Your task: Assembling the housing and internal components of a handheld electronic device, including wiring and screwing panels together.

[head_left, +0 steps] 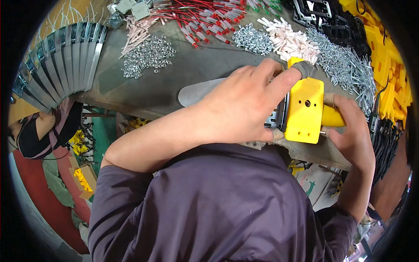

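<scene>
Yellow plate: a flat yellow plastic plate (304,110) with a small hole near its middle stands on edge over the near rim of the workbench (144,87), its broad face turned up toward the camera, probably so the hole and edges stay in view while both hands steady it.
Metal part: a grey slotted metal piece (276,117) sits tight against the plate's left edge, with a flat rounded metal blade (196,92) running out to the plate's left across the bench.
Left hand: the left hand (242,107) is curled over the metal part, fingers wrapped across the top of the plate; one fingertip wears a grey sleeve (304,68) at the plate's upper edge. It is clenched on the plate and metal together.
Right hand: the right hand (351,131) is closed around a yellow handle (332,117) that sticks out just right of the plate, thumb along its top.
Beyond the plate: a heap of long silver screws (345,65) and pale pink sleeves (291,43) lie behind it; nuts (148,54) and red-tipped wires (205,17) further left of it.
Right of the plate: stacked yellow plastic parts (388,61).
Far left of the plate: a fan of grey metal strips (61,61).
</scene>
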